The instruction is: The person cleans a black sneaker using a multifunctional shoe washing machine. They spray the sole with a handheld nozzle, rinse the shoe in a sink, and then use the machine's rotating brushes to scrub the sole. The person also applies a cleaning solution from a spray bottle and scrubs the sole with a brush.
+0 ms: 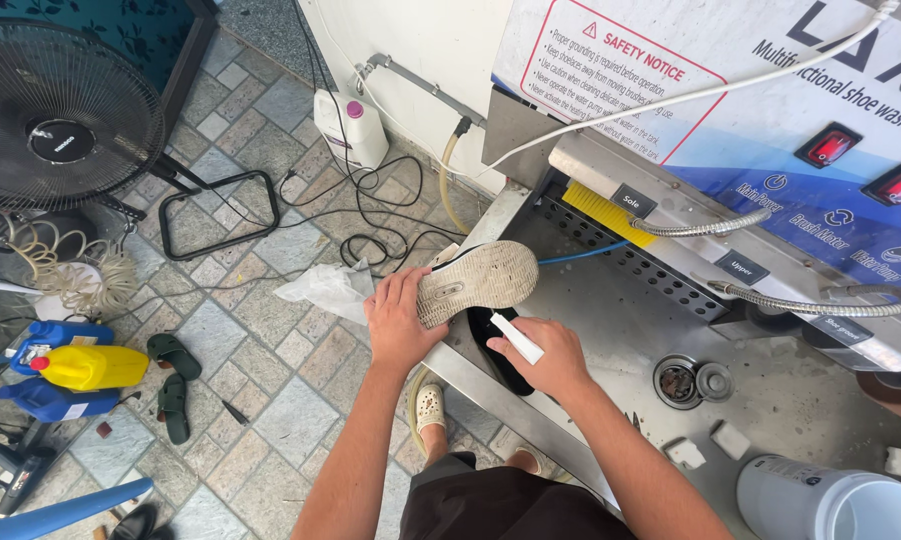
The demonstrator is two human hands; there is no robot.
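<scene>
My left hand grips a shoe turned sole-up, its pale treaded sole facing me, at the left edge of a steel wash basin. My right hand is closed around a small white brush handle just under the shoe's heel. A dark shape, perhaps a second shoe, lies in the basin beneath both hands. Both my forearms reach in from the bottom of the head view.
A shoe-washing machine with a yellow brush, flexible metal hoses and red switches stands behind. A drain, white sponges and a white tub sit in the basin. Fan, cables, jugs, sandals on the tiled floor.
</scene>
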